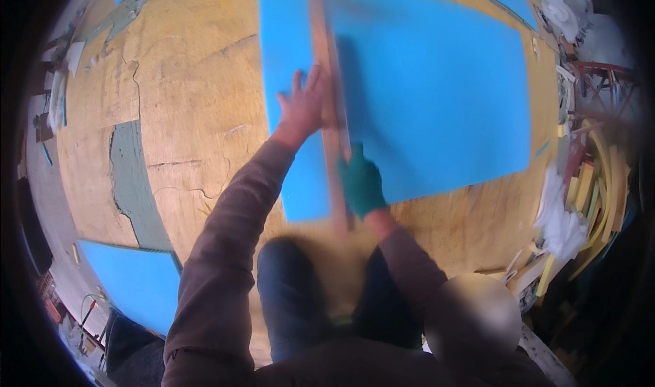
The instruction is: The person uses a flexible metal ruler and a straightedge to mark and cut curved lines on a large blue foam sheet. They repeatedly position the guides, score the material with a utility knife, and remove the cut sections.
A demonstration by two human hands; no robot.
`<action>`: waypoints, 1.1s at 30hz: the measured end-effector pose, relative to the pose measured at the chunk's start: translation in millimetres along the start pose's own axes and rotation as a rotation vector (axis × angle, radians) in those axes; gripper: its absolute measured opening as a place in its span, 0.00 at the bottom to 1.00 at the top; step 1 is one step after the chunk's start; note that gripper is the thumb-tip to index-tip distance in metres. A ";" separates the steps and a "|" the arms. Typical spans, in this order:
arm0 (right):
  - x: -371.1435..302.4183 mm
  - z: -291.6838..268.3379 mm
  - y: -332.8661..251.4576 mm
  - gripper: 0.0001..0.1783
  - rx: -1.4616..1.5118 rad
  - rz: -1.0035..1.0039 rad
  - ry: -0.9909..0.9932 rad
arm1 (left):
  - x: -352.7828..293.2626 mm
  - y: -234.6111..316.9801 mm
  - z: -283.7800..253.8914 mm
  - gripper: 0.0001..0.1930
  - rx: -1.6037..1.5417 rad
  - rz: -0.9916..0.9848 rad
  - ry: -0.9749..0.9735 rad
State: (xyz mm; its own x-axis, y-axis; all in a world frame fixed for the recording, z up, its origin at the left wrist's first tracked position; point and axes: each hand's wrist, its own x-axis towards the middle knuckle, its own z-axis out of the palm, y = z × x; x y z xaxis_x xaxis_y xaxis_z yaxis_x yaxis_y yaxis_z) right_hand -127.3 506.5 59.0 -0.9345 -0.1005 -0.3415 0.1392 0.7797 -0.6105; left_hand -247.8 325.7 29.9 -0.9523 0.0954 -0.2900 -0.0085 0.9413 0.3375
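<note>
A large blue foam sheet (443,93) lies on a plywood surface (198,66). Across the sheet, near its left side, runs a long wooden strip (327,66), which extends past the sheet's near edge. My bare left hand (303,106) rests against the strip's left side with its fingers spread, the fingertips on the wood. Close to the strip's right edge is my right hand (361,181) in a green glove, its fingers closed. Whatever it holds, if anything, is hidden by the glove and blur.
Another blue sheet (136,278) lies at the lower left. Yellowish offcut strips (593,182) and white crumpled plastic (561,216) are piled along the right. My knees (290,284) are at the near side. A pale round object (477,305) stands beside my right forearm.
</note>
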 end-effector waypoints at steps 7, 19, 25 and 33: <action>-138.3 12.8 36.5 0.28 -0.201 0.040 -0.020 | -1.5 -0.4 1.5 0.72 0.002 0.015 0.005; -109.5 17.6 50.3 0.20 -0.078 0.067 -0.042 | -139.7 51.6 60.3 0.70 0.164 -0.002 -0.027; -230.2 32.5 89.7 0.13 -0.159 -0.003 -0.010 | -136.2 46.0 63.2 0.69 0.172 0.009 0.002; -337.1 81.8 161.6 0.10 -0.244 0.073 -0.176 | -139.2 46.1 57.3 0.70 0.132 0.012 0.001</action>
State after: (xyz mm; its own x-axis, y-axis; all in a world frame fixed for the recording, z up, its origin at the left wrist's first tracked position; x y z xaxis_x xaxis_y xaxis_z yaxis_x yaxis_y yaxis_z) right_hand 237.0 615.8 17.1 -0.8508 -0.1279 -0.5096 0.1012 0.9119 -0.3977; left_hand -98.2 374.4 34.5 -0.9523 0.1064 -0.2859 0.0428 0.9745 0.2202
